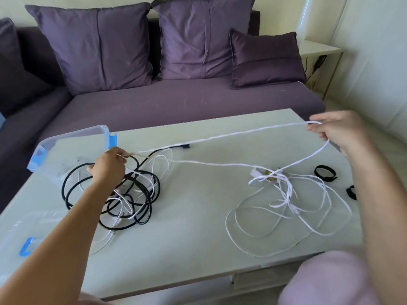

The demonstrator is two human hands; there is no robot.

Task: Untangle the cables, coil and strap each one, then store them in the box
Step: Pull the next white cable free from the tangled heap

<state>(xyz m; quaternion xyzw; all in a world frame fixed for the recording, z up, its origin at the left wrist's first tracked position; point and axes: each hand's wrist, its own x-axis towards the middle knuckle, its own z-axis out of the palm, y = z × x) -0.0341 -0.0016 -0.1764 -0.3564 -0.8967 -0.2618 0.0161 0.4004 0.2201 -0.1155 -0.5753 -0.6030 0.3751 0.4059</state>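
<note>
Pink-clad knee [326,280] lowest in view, bare forearms reaching over pale smooth desk [198,243]. Left hand [108,166] pinching thin white cable [220,136] just above the tangle; right hand [339,128] curled round a bend of the same cable, which is stretched taut between both. Light, limp, slightly twisted; probably slides through fingers yet snags on loops. Best held near a plug end and fed out loop by loop. Black cable [136,194] thicker, rubbery, likely springier. Loose white heap [286,194] at right, black straps [325,171] beside it, clear blue-clipped box [70,137] far left.
</note>
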